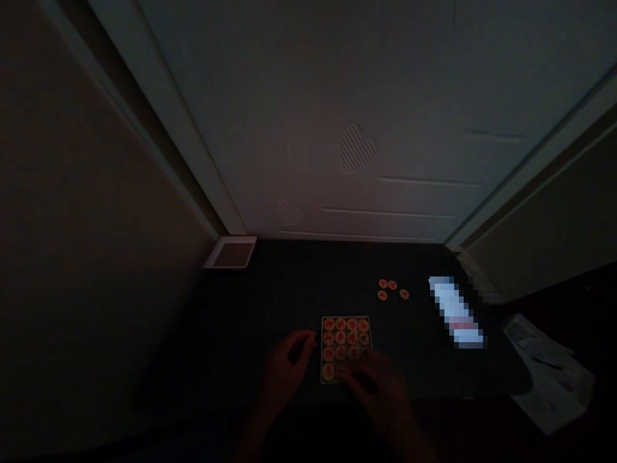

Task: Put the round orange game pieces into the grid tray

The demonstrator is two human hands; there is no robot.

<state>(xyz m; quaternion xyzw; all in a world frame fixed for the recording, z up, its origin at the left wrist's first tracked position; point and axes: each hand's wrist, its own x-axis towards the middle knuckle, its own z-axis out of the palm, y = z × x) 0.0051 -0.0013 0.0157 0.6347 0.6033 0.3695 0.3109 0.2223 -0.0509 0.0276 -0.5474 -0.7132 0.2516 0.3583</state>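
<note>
A small square tray (322, 350) stands near the front of the dark table, filled with rows of round Chinese chess pieces (340, 338), most bearing red characters. My right hand (380, 389) reaches over its lower right part, thumb and fingers pinched on a chess piece (340, 371) in the bottom row; the hand hides the corner. Just left of the tray, my left hand (286, 366) is curled, with thumb and forefinger tips brought together near the tray's edge. Whether anything small is between them is too dark to see. Several loose pieces (392, 285) lie beyond the tray to the right.
A lit, blurred-out phone-like screen (456, 312) lies on the right of the table (231, 302). At the back left corner is a flat white-framed object (234, 253). Papers (554, 373) sit beyond the right edge. A pale panel with hearts (359, 149) rises behind.
</note>
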